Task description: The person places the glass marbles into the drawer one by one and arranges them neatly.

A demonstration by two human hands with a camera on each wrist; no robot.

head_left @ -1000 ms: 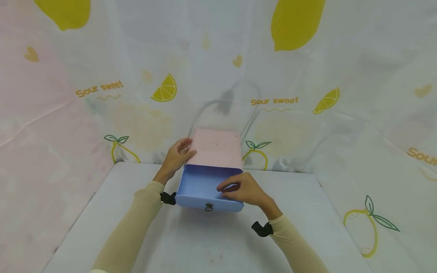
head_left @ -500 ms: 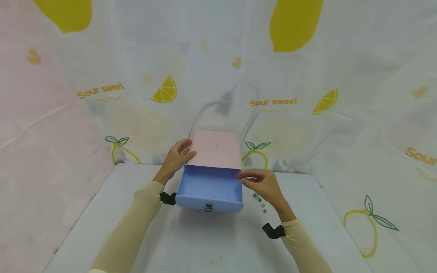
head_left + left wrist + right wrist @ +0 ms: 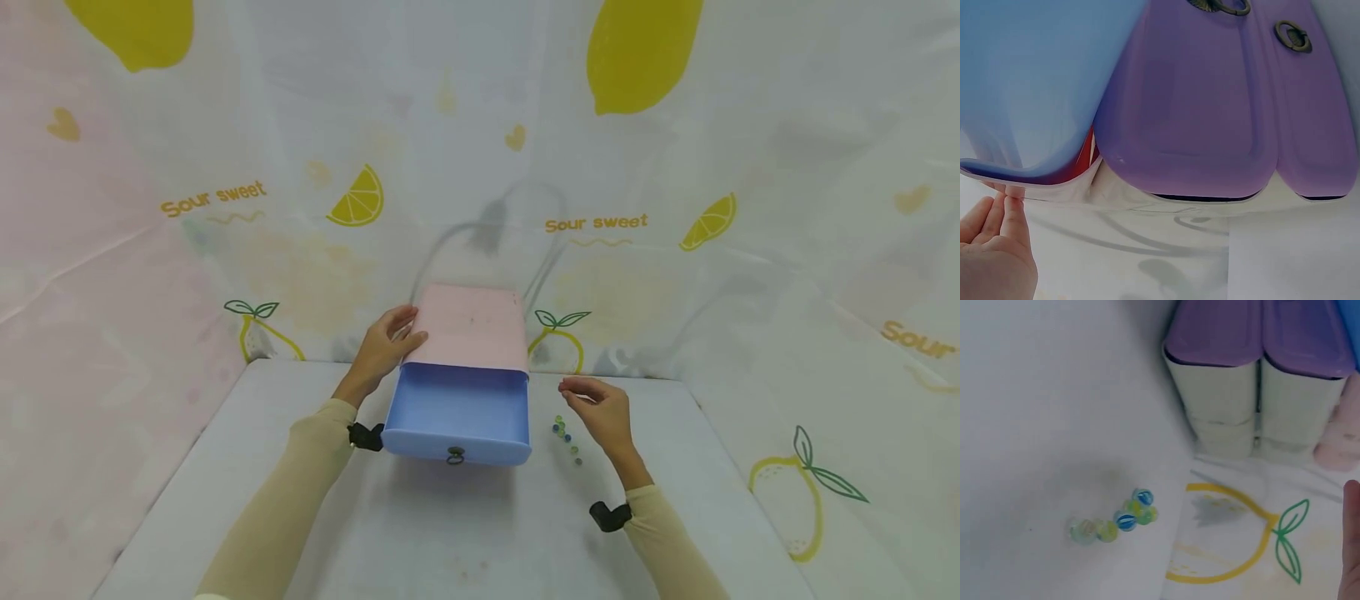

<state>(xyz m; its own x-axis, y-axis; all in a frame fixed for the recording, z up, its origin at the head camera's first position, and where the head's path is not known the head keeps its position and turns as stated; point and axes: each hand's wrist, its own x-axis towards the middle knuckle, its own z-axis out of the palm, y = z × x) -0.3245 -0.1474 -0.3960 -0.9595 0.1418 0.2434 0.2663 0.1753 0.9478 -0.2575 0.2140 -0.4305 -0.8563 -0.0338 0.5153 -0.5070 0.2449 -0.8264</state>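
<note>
The pulled-out blue drawer is at 6 o'clock from its pink casing. The left hand lies between 8 and 9 o'clock of that casing, fingers fairly straight against its side, thumb by the top edge. At 3 o'clock from the drawer and apart from it is the right hand, thumb and fingertips drawn close together; I cannot tell whether anything is between them. Six small marbles lie in a crooked line on the white tabletop, between 3 and 4 o'clock from the drawer. They should roll easily, so a light pinch from straight above, one at a time, would serve best, while a steady left hand stops the casing sliding. The marbles' swirls show only in the right wrist view; only the left wrist view gives the bronze ring pulls on the purple drawers, which the head view hides.
</note>
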